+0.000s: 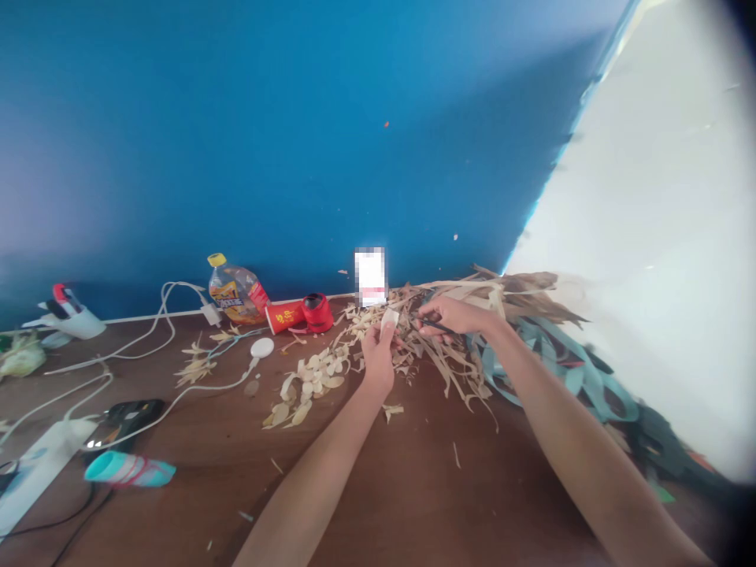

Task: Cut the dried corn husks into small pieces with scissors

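Between the thumb and fingers of my left hand (pixel 378 358) is a small pale piece of dried husk (pixel 390 318). My right hand (pixel 453 315), just to the right, is closed on a slim dark tool (pixel 435 325) that points toward the left hand; its exact kind is too small to make out. Under and behind both hands spreads a heap of dried husk strips (pixel 454 366). Many cut, petal-shaped husk pieces (pixel 313 378) lie left of my left hand on the brown table (pixel 425 488).
A lit phone (pixel 371 276) leans on the blue wall. Left of it are a red can (pixel 284 316), a red tape roll (pixel 317 313) and a plastic bottle (pixel 233 295). White cables, a power strip (pixel 44 468) and a turquoise roll (pixel 130 469) lie left; pale green ribbon (pixel 591 394) lies right.
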`<state>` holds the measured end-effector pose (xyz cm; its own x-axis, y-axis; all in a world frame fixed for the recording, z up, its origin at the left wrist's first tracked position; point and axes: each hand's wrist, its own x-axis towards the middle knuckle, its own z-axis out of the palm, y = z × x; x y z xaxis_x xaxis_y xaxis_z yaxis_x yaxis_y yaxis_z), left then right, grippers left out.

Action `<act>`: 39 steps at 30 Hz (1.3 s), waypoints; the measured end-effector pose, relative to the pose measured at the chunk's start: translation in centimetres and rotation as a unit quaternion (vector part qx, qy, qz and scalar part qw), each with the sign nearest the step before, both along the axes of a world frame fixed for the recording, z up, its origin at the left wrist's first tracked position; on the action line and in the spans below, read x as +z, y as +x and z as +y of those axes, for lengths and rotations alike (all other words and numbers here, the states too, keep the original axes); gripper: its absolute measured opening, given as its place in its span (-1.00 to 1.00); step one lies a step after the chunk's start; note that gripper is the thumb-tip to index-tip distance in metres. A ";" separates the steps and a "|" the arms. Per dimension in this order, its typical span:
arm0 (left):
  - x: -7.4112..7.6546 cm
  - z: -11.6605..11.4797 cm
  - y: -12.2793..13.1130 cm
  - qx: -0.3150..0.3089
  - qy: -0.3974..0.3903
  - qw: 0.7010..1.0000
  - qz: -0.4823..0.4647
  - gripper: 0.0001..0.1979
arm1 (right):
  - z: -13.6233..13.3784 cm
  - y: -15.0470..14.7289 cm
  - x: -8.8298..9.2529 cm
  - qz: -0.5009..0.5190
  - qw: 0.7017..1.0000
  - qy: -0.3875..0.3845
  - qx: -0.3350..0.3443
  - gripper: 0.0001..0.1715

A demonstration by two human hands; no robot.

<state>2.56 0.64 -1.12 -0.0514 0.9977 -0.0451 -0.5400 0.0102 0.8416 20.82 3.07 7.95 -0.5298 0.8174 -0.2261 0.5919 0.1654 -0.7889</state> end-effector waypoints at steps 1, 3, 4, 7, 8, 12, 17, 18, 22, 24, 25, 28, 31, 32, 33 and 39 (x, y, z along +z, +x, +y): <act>-0.1 0.0 -0.1 -0.002 0.002 1.000 -0.003 -0.67 | 0.0 0.0 0.0 0.003 1.000 0.009 -0.006 -0.62; -0.2 0.0 -0.2 -0.008 0.014 1.000 -0.002 -0.68 | 0.2 0.0 -0.1 0.013 0.999 0.036 -0.020 -0.64; -0.2 0.0 -0.2 -0.012 0.023 1.000 0.005 -0.69 | 0.2 0.0 -0.1 0.018 0.998 0.049 -0.023 -0.65; -0.3 -0.1 -0.3 -0.018 0.037 0.998 0.040 -0.68 | 0.3 0.0 -0.2 0.034 0.997 0.073 -0.013 -0.65; -0.4 -0.1 -0.2 -0.016 0.035 0.998 0.052 -0.68 | 0.3 0.0 -0.1 0.044 0.996 0.077 -0.007 -0.64; -0.6 -0.1 0.0 0.002 0.017 0.996 0.091 -0.67 | 0.1 -0.5 0.0 0.075 0.993 0.087 -0.001 -0.55; -0.6 -0.3 0.2 -0.019 0.046 0.990 0.133 -0.69 | 0.3 -1.4 -0.5 0.095 0.988 0.122 -0.011 -0.58; -0.6 -0.3 0.3 -0.020 0.051 0.989 0.135 -0.69 | 0.4 -1.6 -0.6 0.095 0.987 0.129 -0.019 -0.60; -0.4 -0.5 0.4 -0.016 0.046 0.992 0.115 -0.65 | 0.4 -2.0 -0.9 0.088 0.985 0.136 -0.053 -0.70; -0.4 -0.5 0.5 -0.021 0.046 0.994 0.100 -0.64 | 0.3 -2.2 -0.9 0.088 0.986 0.132 -0.059 -0.73; -0.4 -0.4 0.5 -0.021 0.047 0.994 0.093 -0.64 | 0.3 -2.2 -0.9 0.089 0.986 0.129 -0.058 -0.74; -0.4 -0.4 0.4 -0.015 0.047 0.996 0.068 -0.64 | 0.3 -2.2 -1.0 0.096 0.987 0.121 -0.041 -0.76; -0.6 -0.3 0.5 -0.016 0.041 0.998 0.047 -0.64 | 0.4 -2.2 -1.3 0.098 0.987 0.122 -0.037 -0.75; -0.6 -0.2 0.5 -0.015 0.041 0.998 0.047 -0.63 | 0.5 -2.1 -1.4 0.096 0.987 0.124 -0.040 -0.74; -0.8 -0.2 0.5 -0.012 0.042 0.998 0.052 -0.63 | 0.5 -2.1 -1.5 0.094 0.987 0.125 -0.041 -0.74; -1.3 0.1 0.6 0.033 0.046 0.988 0.142 -0.63 | 0.5 -2.4 -1.7 0.077 0.983 0.156 -0.052 -0.68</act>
<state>3.14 0.72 -2.47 -0.1137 0.9910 0.0706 -0.2792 -0.1000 0.9550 18.44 3.59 6.27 -0.4479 0.8859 0.1208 0.4956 0.3584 -0.7911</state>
